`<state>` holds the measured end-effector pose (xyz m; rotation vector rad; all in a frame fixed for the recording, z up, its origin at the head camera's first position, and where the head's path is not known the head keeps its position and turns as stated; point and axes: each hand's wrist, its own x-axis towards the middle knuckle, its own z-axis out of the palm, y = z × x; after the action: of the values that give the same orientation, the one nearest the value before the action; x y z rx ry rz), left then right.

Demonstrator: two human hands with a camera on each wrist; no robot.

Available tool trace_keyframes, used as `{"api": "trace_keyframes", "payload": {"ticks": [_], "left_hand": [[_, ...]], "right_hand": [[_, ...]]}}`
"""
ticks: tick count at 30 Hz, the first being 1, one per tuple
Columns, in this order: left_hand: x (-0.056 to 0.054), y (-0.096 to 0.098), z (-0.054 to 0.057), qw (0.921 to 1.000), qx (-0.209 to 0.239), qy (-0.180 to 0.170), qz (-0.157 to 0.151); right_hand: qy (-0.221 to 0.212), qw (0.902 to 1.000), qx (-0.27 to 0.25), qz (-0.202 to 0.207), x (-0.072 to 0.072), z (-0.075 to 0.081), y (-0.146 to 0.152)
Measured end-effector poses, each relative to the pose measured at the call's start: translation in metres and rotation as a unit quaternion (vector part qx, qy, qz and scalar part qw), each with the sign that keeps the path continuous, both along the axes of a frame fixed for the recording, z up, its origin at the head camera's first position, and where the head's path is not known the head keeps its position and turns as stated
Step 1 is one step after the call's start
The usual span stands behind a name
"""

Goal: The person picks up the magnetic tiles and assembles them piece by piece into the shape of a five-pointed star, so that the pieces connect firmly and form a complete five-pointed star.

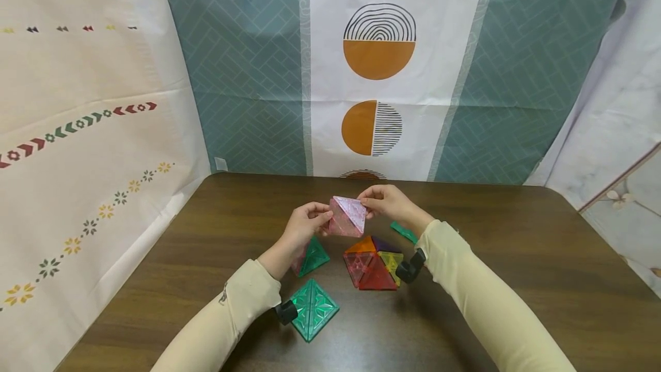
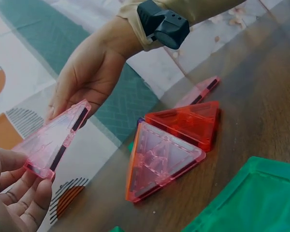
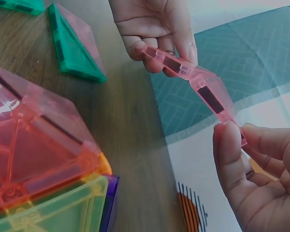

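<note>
The person's left hand [image 1: 304,225] and right hand [image 1: 388,203] pinch the left and right sides of two joined pink triangular tiles [image 1: 345,220] above the table [image 1: 496,257], probably so their shared seam stays bent and unstrained.

"What is being worn here?"

"Long pale cream sleeves [image 1: 485,297], with a thin dark squiggle [image 1: 223,294] near the left cuff [image 1: 260,287]"

"Anything strapped on?"

"Yes, two small black cameras [image 1: 411,266], chunky and rounded, one at each cuff"

Held tiles [image 1: 345,220] are pink, petal-patterned tiles [image 1: 308,310] green, the table [image 1: 542,280] wood-grained brown
</note>
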<state>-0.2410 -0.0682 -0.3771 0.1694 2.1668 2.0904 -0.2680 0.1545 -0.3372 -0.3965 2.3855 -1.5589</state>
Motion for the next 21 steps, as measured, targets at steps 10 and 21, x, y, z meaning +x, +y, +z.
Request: {"api": "trace_keyframes", "payload": {"ticks": [10, 21], "left_hand": [[-0.002, 0.005, -0.015, 0.9997, -0.012, -0.014, -0.016], [-0.004, 0.013, -0.028, 0.999, -0.044, -0.008, -0.004]], "right_hand": [[-0.007, 0.9997, 0.022, 0.0, -0.002, -0.016, 0.004], [-0.045, 0.999, -0.004, -0.007, -0.005, -0.039, 0.007]]}}
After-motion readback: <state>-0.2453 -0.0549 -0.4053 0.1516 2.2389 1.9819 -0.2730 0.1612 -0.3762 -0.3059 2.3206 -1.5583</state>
